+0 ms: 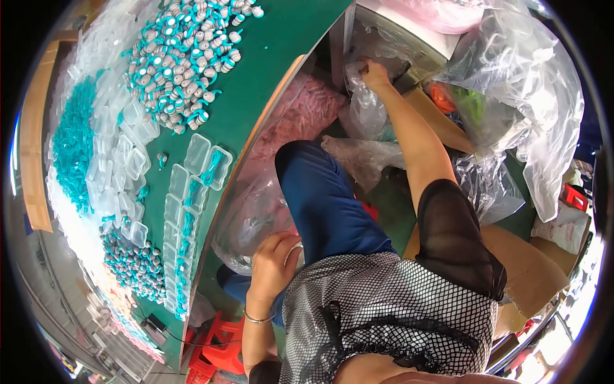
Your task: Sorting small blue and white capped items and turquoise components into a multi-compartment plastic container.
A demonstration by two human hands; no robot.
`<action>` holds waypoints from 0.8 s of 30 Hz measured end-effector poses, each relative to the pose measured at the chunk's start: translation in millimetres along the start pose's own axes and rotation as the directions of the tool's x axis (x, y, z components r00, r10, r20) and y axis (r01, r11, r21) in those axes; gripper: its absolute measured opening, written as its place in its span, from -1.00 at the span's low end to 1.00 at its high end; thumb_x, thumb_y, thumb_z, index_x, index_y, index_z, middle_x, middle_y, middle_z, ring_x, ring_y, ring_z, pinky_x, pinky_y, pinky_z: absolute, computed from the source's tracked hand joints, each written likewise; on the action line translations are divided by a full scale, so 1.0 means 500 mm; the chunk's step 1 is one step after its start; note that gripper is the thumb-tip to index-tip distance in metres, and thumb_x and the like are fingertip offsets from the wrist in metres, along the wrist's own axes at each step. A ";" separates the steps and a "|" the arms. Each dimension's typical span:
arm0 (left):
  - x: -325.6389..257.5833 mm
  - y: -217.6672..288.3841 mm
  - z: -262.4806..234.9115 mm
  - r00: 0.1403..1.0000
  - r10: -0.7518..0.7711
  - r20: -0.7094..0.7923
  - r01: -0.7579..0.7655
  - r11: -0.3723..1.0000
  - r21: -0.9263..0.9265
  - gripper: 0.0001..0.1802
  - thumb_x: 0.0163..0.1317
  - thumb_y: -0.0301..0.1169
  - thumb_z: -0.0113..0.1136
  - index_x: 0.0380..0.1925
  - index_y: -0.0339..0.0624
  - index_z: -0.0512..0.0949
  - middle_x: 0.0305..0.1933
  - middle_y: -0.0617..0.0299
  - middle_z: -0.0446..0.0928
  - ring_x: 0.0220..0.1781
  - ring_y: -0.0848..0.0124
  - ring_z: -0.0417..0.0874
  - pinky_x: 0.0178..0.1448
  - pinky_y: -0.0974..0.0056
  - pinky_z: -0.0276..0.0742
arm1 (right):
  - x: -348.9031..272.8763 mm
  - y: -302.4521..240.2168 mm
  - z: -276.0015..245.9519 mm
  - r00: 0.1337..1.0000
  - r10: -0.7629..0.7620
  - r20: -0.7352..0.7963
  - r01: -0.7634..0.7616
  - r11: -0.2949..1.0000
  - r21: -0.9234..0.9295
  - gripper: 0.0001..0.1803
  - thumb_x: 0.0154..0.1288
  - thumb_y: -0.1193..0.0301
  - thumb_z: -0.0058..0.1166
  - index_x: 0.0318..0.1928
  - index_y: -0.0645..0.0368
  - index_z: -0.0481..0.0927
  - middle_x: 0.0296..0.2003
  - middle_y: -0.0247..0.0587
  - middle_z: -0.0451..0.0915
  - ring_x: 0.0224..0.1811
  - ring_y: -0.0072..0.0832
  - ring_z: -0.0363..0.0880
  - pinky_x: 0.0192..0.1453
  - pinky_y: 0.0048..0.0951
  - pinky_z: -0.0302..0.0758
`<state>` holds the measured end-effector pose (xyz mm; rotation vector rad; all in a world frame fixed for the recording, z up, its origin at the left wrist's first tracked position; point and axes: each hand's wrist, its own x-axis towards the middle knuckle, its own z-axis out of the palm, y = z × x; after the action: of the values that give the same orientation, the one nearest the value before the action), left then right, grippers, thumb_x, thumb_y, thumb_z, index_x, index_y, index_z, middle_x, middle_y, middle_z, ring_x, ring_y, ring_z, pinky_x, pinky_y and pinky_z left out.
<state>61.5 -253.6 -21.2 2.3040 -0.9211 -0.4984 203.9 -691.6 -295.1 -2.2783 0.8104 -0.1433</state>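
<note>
Head view: a seated person leans away from the green table (pixel 268 57) toward bags stacked under and beside it.
Right hand: the right hand (pixel 373 73) reaches out past the table's edge, fingers curled narrow around the top of a clear plastic bag (pixel 366 109); it grips the crumpled film.
Clear plastic bag: hangs just below that hand, beyond the table's edge, near a metal leg.
Left hand: the left hand (pixel 274 264) rests on the knee in blue trousers, below the table's edge, fingers loosely bent over something pale; what it holds I cannot tell. A thin bangle (pixel 259 318) sits on the wrist.
Pink-filled bag: a large clear bag of pink pieces (pixel 288 121) lies under the table's edge, between table and knee.
On the table: a heap of grey-and-teal parts (pixel 185 57), a row of clear small boxes (pixel 185 198) holding teal cords, and a pile of teal cords (pixel 73 147) farther in.
Big loose bags: crumpled clear sacks (pixel 531 96) lie well apart from the table, beside cardboard (pixel 531 269).
</note>
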 end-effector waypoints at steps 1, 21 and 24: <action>-0.007 -0.002 0.001 0.999 -0.052 0.007 0.053 0.999 -0.013 -0.79 0.01 -0.56 0.31 -0.29 -0.24 0.61 -0.22 0.08 0.59 -0.23 0.10 0.64 -0.16 0.17 0.58 | -0.008 -0.001 -0.002 0.998 -0.061 -0.012 0.061 0.998 0.010 -0.56 0.15 0.44 0.05 0.09 -0.01 0.54 -0.21 0.01 0.66 -0.12 -0.06 0.62 -0.01 -0.16 0.53; 0.106 0.050 -0.014 0.993 0.113 -0.032 -0.110 0.990 0.088 -0.82 0.00 -0.60 0.31 -0.34 -0.22 0.61 -0.26 0.14 0.59 -0.28 0.18 0.62 -0.21 0.19 0.55 | -0.462 0.248 0.227 0.806 0.305 0.507 -0.082 0.906 -0.415 -0.35 0.13 0.44 0.11 0.29 0.15 0.33 -0.13 0.16 0.63 -0.03 0.03 0.62 -0.02 -0.10 0.58; 0.114 0.054 -0.032 0.990 0.115 -0.080 -0.102 0.983 0.150 -0.81 -0.01 -0.61 0.30 -0.33 -0.23 0.60 -0.26 0.14 0.59 -0.30 0.16 0.60 -0.22 0.19 0.52 | -0.494 0.278 0.195 0.680 0.415 0.604 -0.036 0.842 -0.538 -0.68 0.18 0.41 0.07 -0.04 0.16 0.64 -0.07 0.08 0.63 0.05 -0.06 0.60 0.03 -0.12 0.58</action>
<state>96.0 -303.7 1.8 2.3690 -1.0639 -0.2886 -33.7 -566.1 -428.4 -2.3426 0.7464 1.1316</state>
